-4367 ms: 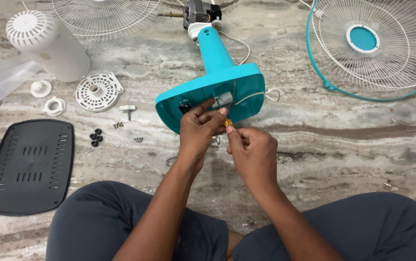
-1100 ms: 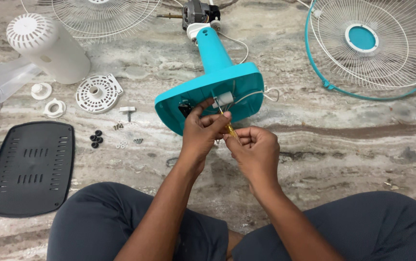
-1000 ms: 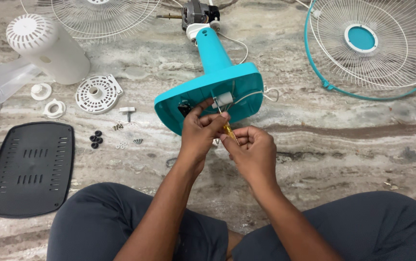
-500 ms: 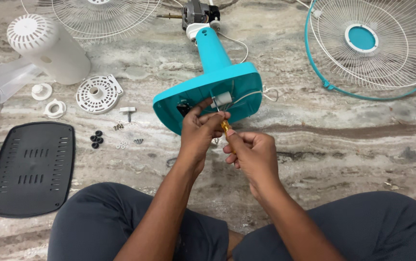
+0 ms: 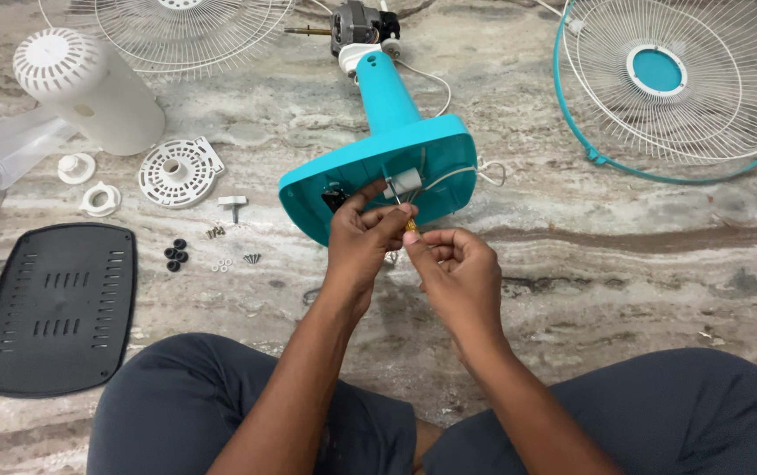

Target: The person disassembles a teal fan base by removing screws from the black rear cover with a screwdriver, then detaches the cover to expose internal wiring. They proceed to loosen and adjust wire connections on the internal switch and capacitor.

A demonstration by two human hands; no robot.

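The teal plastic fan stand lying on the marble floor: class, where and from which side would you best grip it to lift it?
Grip the teal plastic fan stand around its narrow neck, coming from above. The column lies free on the floor and is slim enough to encircle, while the wide base is occupied by the left hand and right hand.

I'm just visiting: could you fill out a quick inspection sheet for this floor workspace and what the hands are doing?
Surface: marbled stone floor.
Job's things: teal fan base lying tilted, underside open; small white part inside.
Hands: left hand and right hand pinch a small yellow-tipped piece at the base.
Clutter: black vented cover, white round vented disc, white motor housing, screws, black rubber feet.
Cables: white wire out of the base.
Surroundings: teal-rimmed fan grille, second grille, motor.
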